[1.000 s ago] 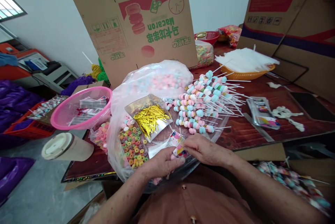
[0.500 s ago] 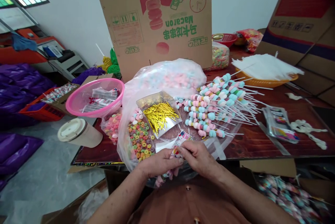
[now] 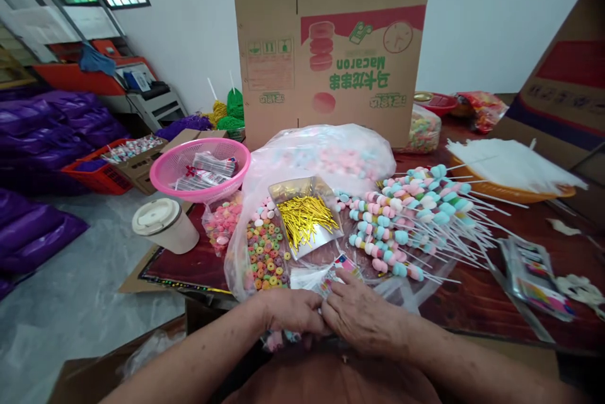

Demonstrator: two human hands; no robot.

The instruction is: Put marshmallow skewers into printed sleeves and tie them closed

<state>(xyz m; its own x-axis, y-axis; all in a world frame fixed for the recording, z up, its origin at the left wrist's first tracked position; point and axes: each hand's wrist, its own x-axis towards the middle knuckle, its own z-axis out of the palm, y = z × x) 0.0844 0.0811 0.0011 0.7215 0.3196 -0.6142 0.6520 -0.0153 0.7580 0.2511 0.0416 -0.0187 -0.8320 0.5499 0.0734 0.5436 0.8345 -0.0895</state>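
My left hand [image 3: 293, 308] is closed at the table's front edge. A marshmallow skewer [image 3: 278, 338] in a clear bag pokes out beneath it, pink and blue, mostly hidden by the hand. Pressed against it is my right hand [image 3: 362, 314], fingers curled, their grip covered from above. Just beyond its knuckles lie flat printed bags [image 3: 344, 264]. Gold twist ties [image 3: 307, 221] fill an open silver pouch farther up. Ring-shaped candies [image 3: 267, 254] lie in clear plastic at the left. On the right, marshmallow skewers [image 3: 425, 202] are piled with their white sticks pointing right.
A pink basket [image 3: 161, 180] of packets and a lidded cup [image 3: 177, 234] stand left. A large carton [image 3: 274, 70] rises behind a plastic bag of marshmallows [image 3: 326, 149]. At right are an orange basket [image 3: 510, 188] of white sticks and a stack of printed bags [image 3: 534, 271].
The view has tilted up and swung left. My right hand has turned more palm-down and its fingers now lie closer over my left hand, covering the bag top they pinched before.
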